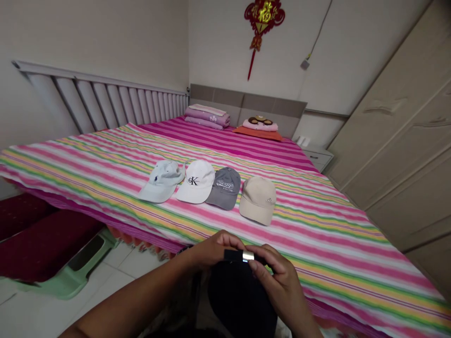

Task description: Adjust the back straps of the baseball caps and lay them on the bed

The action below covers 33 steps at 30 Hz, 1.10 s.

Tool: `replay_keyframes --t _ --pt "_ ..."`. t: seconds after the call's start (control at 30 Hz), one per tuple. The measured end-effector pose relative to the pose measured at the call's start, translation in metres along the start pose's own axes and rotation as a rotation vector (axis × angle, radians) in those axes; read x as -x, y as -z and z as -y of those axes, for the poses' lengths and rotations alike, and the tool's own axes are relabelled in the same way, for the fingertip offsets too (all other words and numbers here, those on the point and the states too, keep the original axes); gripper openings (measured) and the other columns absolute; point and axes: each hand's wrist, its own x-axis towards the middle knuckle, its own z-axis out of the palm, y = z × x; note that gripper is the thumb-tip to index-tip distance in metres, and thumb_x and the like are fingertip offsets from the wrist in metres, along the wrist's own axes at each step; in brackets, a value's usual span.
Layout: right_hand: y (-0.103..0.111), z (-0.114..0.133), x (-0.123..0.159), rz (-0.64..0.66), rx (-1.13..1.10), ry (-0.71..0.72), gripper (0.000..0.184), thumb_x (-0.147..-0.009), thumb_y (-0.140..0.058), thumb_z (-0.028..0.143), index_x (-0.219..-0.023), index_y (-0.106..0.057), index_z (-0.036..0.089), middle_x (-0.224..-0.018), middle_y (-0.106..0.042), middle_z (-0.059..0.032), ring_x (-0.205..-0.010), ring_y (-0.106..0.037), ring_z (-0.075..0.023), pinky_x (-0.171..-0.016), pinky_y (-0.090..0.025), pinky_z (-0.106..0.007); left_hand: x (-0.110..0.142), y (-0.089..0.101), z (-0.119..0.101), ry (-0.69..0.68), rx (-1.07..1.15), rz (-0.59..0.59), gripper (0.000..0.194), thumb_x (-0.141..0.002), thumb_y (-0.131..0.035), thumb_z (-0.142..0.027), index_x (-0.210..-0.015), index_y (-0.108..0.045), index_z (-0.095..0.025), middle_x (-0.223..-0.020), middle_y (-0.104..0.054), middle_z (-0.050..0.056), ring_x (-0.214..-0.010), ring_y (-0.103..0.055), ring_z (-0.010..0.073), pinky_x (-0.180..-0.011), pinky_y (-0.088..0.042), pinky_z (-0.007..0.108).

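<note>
Just in front of the bed's near edge, a black cap (236,300) is held between both hands, its strap with a shiny metal buckle (248,256) turned up. My left hand (220,249) is closed on the strap's left end. Thumb and fingers of my right hand (276,267) pinch the strap at the buckle. Beyond them four caps would be several in a row: a pale cap (164,180), a white cap with CK letters (197,183), a grey cap (225,190) and a beige cap (259,199) lie on the striped sheet.
The bed (310,220) fills the middle, with folded lilac bedding (206,117) and an orange cushion (259,133) by the headboard (271,105). A radiator (116,101) runs along the left wall. A green stool (66,281) stands low left; a wardrobe (398,131) lines the right.
</note>
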Motion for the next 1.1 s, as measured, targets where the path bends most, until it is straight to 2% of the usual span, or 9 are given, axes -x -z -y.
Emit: replay_keyframes --t 0.5,0.63,0.77,0.87,0.93,1.03,1.1 --pt "-0.009 -0.004 0.003 -0.01 0.02 0.046 0.028 -0.08 -0.055 0.025 -0.106 -0.064 0.028 -0.071 -0.06 -0.0024 -0.067 -0.056 -0.0168 -0.059 -0.044 -0.025 -0.001 -0.007 0.002 -0.001 0.086 -0.101 0.027 -0.047 -0.077 -0.032 -0.06 -0.066 -0.011 -0.055 -0.061 0.001 -0.046 -0.047 0.0063 -0.048 -0.032 0.018" --pt "-0.012 -0.005 0.004 -0.006 0.014 0.052 0.03 -0.08 -0.055 0.025 -0.108 -0.062 0.028 -0.07 -0.06 -0.0014 -0.063 -0.056 -0.0159 -0.057 -0.044 -0.025 0.0 -0.008 0.001 -0.033 0.087 -0.101 0.022 -0.045 -0.078 -0.025 -0.057 -0.065 -0.011 -0.055 -0.061 0.0 -0.048 -0.047 0.0064 -0.049 -0.032 0.018" --pt "-0.015 -0.007 0.004 -0.034 0.003 0.043 0.029 -0.079 -0.055 0.025 -0.108 -0.062 0.028 -0.078 -0.064 -0.0024 -0.072 -0.059 -0.0172 -0.063 -0.045 -0.025 0.002 -0.009 0.0 -0.053 0.101 -0.134 0.021 -0.042 -0.078 -0.02 -0.053 -0.062 -0.011 -0.053 -0.059 -0.002 -0.048 -0.045 0.0054 -0.05 -0.032 0.018" --pt "-0.016 -0.006 0.004 -0.045 -0.047 -0.015 0.025 -0.077 -0.058 0.027 -0.101 -0.064 0.025 -0.08 -0.065 -0.003 -0.074 -0.059 -0.018 -0.065 -0.045 -0.026 0.002 -0.008 0.001 -0.052 0.095 -0.17 0.019 -0.044 -0.077 -0.018 -0.053 -0.061 -0.011 -0.048 -0.054 -0.004 -0.044 -0.041 0.0044 -0.046 -0.029 0.017" --pt "-0.016 -0.004 0.004 -0.072 -0.108 -0.105 0.016 -0.075 -0.059 0.029 -0.087 -0.066 0.021 -0.074 -0.063 -0.0027 -0.067 -0.057 -0.0171 -0.061 -0.044 -0.026 0.001 -0.006 0.004 -0.049 0.13 -0.173 0.018 -0.046 -0.075 -0.019 -0.055 -0.061 -0.011 -0.046 -0.052 -0.004 -0.041 -0.039 0.0036 -0.043 -0.027 0.016" --pt "-0.015 -0.004 0.004 -0.152 -0.257 -0.274 0.017 -0.071 -0.062 0.033 -0.064 -0.058 0.018 -0.055 -0.052 0.0022 -0.049 -0.044 -0.0114 -0.046 -0.035 -0.022 0.0 -0.001 0.005 -0.039 0.214 -0.155 0.015 -0.05 -0.071 -0.021 -0.056 -0.061 -0.011 -0.044 -0.051 -0.004 -0.038 -0.037 0.0031 -0.039 -0.024 0.016" --pt "-0.013 -0.007 0.004 -0.226 -0.403 -0.359 0.022 -0.068 -0.064 0.036 -0.061 -0.054 0.018 -0.049 -0.042 0.0059 -0.043 -0.034 -0.0082 -0.041 -0.028 -0.02 0.001 0.003 0.004 -0.059 0.253 -0.167 0.014 -0.052 -0.069 -0.022 -0.055 -0.06 -0.011 -0.044 -0.05 -0.003 -0.037 -0.038 0.0037 -0.039 -0.026 0.016"
